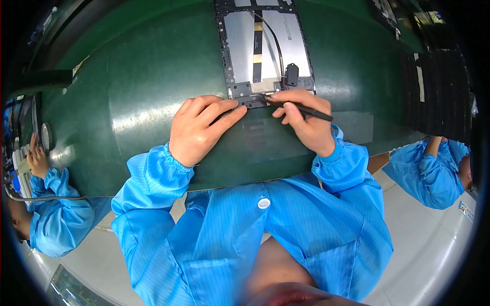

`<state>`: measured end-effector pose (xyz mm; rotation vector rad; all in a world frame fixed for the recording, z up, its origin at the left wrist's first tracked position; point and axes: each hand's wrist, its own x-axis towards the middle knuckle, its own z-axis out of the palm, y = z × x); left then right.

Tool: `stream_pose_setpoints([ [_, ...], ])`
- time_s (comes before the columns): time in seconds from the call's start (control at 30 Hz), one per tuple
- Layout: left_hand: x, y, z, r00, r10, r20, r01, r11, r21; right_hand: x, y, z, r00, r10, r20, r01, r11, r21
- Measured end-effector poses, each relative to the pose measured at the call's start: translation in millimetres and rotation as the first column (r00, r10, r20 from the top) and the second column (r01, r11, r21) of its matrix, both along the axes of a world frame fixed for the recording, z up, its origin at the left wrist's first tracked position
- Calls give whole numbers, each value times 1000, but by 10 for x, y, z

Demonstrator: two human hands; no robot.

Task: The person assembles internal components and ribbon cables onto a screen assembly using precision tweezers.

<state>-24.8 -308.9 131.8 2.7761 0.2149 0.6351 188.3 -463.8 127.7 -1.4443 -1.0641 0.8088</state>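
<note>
An opened tablet (237, 41) lies on the green mat, its silver inner plate facing up inside a black frame. A dark ribbon cable (258, 46) runs down its middle, and a thin black wire (277, 41) curves beside it. Near its lower right sits a small black module (292, 74). My left hand (196, 130) has bent fingers, with thumb and fingertips closed on the tablet's near left edge. In my right hand (309, 122) are slim black tweezers (316, 113), held like a pen. Their tip meets the tablet's near edge by the wire's end; the fingers partly hide that spot.
The green mat (153, 76) covers the bench. At the right stands a stack of black parts (439, 97). A dark bar (43, 79) juts in at the left, near a round metal object (46, 136). Co-workers in blue sit left (64, 219) and right (429, 171).
</note>
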Motion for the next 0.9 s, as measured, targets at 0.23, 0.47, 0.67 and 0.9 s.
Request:
stream_pose_setpoints([
  [0.23, -24, 36, -14, 1000, 2, 16, -2, 1000, -13, -81, 113, -3, 954, 180, 238, -205, 975, 85],
  [0.47, -46, 43, -57, 1000, 1, 26, -1, 1000, -5, -106, 101, 44, 954, 200, 223, -200, 980, -20],
  [0.67, -79, -3, -118, 996, 35, 78, -38, 999, 30, -82, -3, 143, 967, 71, -244, -107, 985, -138],
  [0.9, -260, -138, -257, 914, -400, 66, 399, 917, 24, -118, -130, 16, 966, 259, -15, -258, 949, -181],
])
